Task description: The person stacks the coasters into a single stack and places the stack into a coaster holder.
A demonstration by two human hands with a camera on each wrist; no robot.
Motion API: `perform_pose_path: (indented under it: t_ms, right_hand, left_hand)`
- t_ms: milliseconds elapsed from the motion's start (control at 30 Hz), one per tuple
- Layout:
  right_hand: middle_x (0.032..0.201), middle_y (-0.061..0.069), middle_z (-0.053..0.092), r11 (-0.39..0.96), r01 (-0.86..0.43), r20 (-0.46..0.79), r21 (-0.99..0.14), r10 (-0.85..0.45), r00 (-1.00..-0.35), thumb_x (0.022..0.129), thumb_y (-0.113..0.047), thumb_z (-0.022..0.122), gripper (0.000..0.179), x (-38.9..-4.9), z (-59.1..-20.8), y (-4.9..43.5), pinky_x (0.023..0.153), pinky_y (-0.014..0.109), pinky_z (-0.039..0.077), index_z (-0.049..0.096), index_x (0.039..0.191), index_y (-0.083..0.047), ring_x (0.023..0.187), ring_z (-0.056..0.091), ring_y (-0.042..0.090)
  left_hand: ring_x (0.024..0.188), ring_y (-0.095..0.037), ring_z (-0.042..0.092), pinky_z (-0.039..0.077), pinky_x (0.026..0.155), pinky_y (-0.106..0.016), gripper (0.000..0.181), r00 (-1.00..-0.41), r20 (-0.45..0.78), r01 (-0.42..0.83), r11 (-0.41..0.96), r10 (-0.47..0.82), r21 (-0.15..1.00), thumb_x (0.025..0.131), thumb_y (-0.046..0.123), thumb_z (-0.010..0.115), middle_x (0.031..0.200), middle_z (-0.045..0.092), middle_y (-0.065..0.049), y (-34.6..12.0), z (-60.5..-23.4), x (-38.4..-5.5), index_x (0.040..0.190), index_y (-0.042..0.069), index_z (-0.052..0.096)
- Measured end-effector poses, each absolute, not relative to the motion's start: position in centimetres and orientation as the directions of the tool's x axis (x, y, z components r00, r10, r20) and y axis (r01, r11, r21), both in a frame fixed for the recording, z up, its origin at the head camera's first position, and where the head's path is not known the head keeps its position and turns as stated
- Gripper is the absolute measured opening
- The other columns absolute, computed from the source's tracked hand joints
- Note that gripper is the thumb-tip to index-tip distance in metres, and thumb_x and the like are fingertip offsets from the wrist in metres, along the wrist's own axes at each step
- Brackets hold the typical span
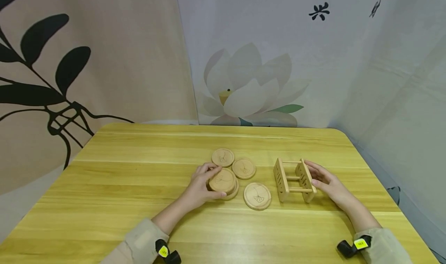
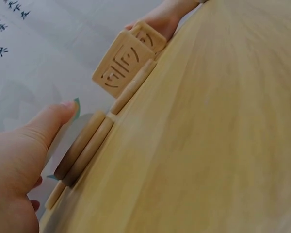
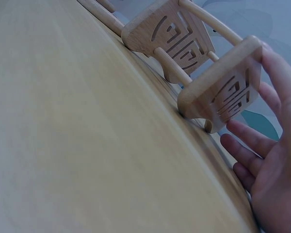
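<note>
My left hand (image 1: 202,184) is around the left side of a round wooden coaster (image 1: 223,180), thumb at its near edge and fingers at the far side. That coaster lies overlapping a lower coaster (image 1: 234,193). In the left wrist view, the straight thumb (image 2: 51,121) sits above the pair's edges, with a gap showing. A small wooden rack (image 1: 280,179) stands to the right, two slotted side panels joined by rods. My right hand (image 1: 329,184) rests its fingertips against the rack's right panel (image 3: 228,87), with the fingers loosely extended in the right wrist view.
Three more coasters with engraved leaf-like drawings lie flat close by: one at the back (image 1: 223,157), one behind the pair's right side (image 1: 244,168), one in front of the rack's left (image 1: 257,196). A printed curtain (image 1: 258,82) hangs behind the wooden table (image 1: 115,186).
</note>
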State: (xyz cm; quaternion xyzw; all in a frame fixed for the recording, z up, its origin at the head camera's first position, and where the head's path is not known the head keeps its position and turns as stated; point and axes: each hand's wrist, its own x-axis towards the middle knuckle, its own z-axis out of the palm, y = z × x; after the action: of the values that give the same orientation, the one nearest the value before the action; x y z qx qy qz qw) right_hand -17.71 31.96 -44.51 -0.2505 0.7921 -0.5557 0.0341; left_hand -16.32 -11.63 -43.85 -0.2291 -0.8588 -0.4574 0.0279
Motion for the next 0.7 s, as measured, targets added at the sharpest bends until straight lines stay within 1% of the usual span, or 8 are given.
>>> perform_pose_path:
  t_ms: [133,300,467,700]
  right_hand:
    - [0.132,-0.003,0.049,0.258,-0.358,0.223,-0.897,-0.436,-0.872,0.099,0.001,0.047,0.055,-17.68,-44.34,31.88,0.089,0.018,0.041,0.029,0.150,-0.004,0.113,0.051,0.005]
    - [0.132,-0.007,0.049,0.256,-0.354,0.220,-0.900,-0.434,-0.873,0.099,0.000,0.047,0.054,-17.69,-44.25,31.80,0.088,0.018,0.041,0.029,0.150,-0.004,0.113,0.051,0.004]
    - [0.131,-0.009,0.050,0.250,-0.354,0.223,-0.901,-0.435,-0.873,0.099,0.000,0.047,0.054,-17.70,-44.31,31.80,0.088,0.018,0.041,0.029,0.149,-0.003,0.112,0.051,0.005]
    - [0.131,-0.005,0.050,0.258,-0.354,0.222,-0.899,-0.428,-0.876,0.098,0.001,0.047,0.055,-17.64,-44.41,31.89,0.088,0.018,0.042,0.029,0.150,-0.004,0.112,0.052,0.005]
  left_hand:
    - [0.123,-0.027,0.035,0.026,0.100,-0.057,0.087,-0.889,0.257,0.428,0.486,0.380,0.762,0.069,0.033,0.086,0.131,0.045,-0.003,-11.49,-43.88,-16.36,0.139,0.001,0.048]
    - [0.123,-0.028,0.034,0.025,0.100,-0.057,0.087,-0.887,0.251,0.432,0.502,0.389,0.750,0.069,0.034,0.086,0.132,0.044,-0.004,-11.41,-43.87,-16.31,0.140,0.002,0.047]
    - [0.124,-0.029,0.034,0.026,0.100,-0.056,0.088,-0.888,0.248,0.433,0.521,0.387,0.736,0.069,0.034,0.086,0.133,0.044,-0.005,-11.30,-43.98,-16.23,0.141,0.003,0.047]
    - [0.125,-0.028,0.034,0.026,0.100,-0.055,0.086,-0.886,0.238,0.439,0.550,0.399,0.711,0.069,0.036,0.085,0.137,0.043,-0.005,-11.16,-44.15,-16.12,0.141,0.006,0.047]
